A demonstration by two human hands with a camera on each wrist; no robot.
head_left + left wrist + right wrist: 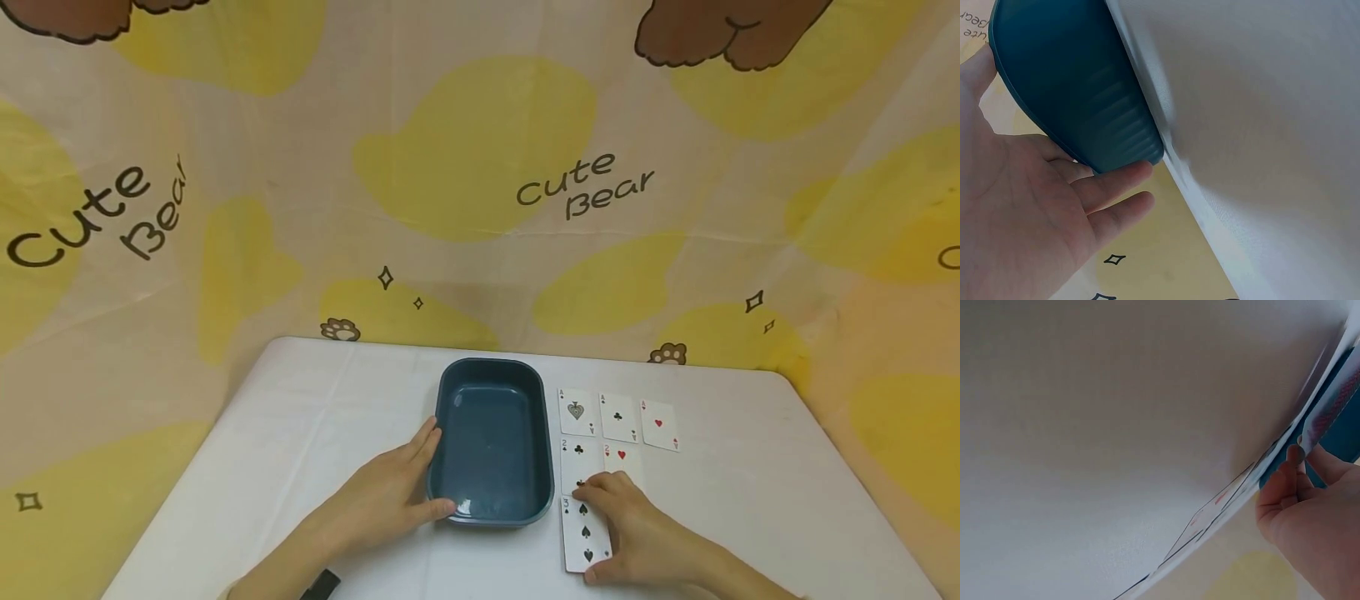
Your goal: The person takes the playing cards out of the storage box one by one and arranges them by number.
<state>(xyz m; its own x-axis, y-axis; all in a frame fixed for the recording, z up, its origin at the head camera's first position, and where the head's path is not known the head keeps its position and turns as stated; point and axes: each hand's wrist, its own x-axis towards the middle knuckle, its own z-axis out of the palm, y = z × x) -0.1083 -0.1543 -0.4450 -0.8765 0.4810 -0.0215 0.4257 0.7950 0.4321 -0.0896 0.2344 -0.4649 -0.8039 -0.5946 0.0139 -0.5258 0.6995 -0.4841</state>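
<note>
A dark blue rectangular tray (491, 442) stands on the white table. My left hand (386, 492) rests against its left side, fingers fairly straight along the outer wall (1072, 69) and thumb at the near corner of the rim. To the right of the tray, my right hand (641, 533) pinches a three of spades (577, 546) by its right side. In the right wrist view this playing card (1335, 403) is tilted, its reddish patterned back showing. Just beyond it lie a two of clubs (577, 467) and a two of hearts (622, 457), the latter partly hidden by my fingers.
Along the back, an ace of spades (576, 412), an ace of clubs (618, 418) and an ace of hearts (659, 425) lie face up in a row. A patterned cloth (480, 183) hangs behind the white table (330, 400).
</note>
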